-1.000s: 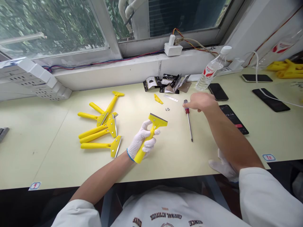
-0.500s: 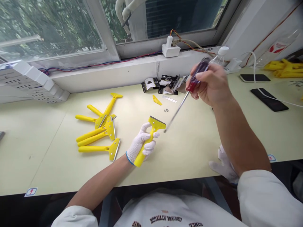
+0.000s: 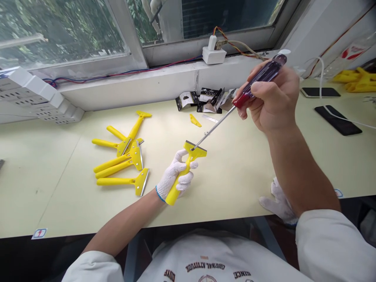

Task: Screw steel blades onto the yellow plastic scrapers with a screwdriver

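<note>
My left hand (image 3: 175, 175), in a white knit glove, is wrapped round the handle of a yellow scraper (image 3: 174, 194), its wide head pointing away from me. Bare and raised, my right hand (image 3: 274, 98) grips a screwdriver (image 3: 261, 80) with a dark purple and red handle. The screwdriver's tip meets the scraper head at a screw. Several other yellow scrapers (image 3: 114, 181) lie in a loose group left of my left hand. Beyond the held scraper are a loose yellow plate (image 3: 195, 120), a thin blade (image 3: 210, 118) and small screws (image 3: 206, 133), partly behind the shaft.
Black packaging cards (image 3: 209, 101) are heaped by the sill, below a white power adapter (image 3: 214, 55). A white glove (image 3: 277, 202) lies at the table's front edge, under my right forearm. Two phones (image 3: 337, 120) and yellow parts (image 3: 357, 80) lie at right; white boxes (image 3: 41, 96) stand at left.
The screwdriver tip has moved from beside the scraper head onto its screw. My right hand has shifted up and right, tilting the screwdriver flatter. My left hand keeps its hold.
</note>
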`<state>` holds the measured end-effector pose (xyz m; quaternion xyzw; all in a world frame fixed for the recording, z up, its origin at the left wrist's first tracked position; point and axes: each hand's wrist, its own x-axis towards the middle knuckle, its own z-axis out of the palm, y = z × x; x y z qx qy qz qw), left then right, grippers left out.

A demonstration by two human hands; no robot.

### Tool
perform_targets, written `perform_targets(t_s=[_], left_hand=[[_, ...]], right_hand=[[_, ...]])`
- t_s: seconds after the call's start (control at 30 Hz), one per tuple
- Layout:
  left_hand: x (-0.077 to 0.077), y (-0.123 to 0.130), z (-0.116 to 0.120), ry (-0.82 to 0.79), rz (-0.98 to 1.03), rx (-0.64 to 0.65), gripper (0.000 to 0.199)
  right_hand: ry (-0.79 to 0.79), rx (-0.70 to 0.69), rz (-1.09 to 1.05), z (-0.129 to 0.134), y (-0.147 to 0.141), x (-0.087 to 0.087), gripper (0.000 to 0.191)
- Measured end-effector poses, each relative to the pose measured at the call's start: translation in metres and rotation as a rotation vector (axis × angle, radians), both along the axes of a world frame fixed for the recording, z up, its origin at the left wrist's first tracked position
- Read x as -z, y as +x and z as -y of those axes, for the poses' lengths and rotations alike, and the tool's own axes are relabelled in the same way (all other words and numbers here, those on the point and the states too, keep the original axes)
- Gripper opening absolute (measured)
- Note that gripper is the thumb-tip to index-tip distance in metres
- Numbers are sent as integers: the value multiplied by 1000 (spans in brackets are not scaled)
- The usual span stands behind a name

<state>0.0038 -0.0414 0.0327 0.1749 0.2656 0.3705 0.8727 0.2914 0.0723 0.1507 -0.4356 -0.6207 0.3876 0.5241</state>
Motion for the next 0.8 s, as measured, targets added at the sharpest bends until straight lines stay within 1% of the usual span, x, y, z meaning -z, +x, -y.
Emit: perform_targets(t_s=[0.1,0.27,0.37,0.63,0.8], left_hand=[[0,-1,0,-7,5,12,59],[2,-1,1,12,8,2,51],[3,-1,1,26,12,3,49],[3,-2,2,23,6,1,50],[3,-3,2,28,12,27,48]], right_hand=[[21,12,-21,1,-3,-2,52],[39,54,-59,1,-7,-3,42],[58,38,-68,0,-9,-2,38],[103,26,-74,-4,-6,2,39],[101,23,-97,-10,-6,3,41]])
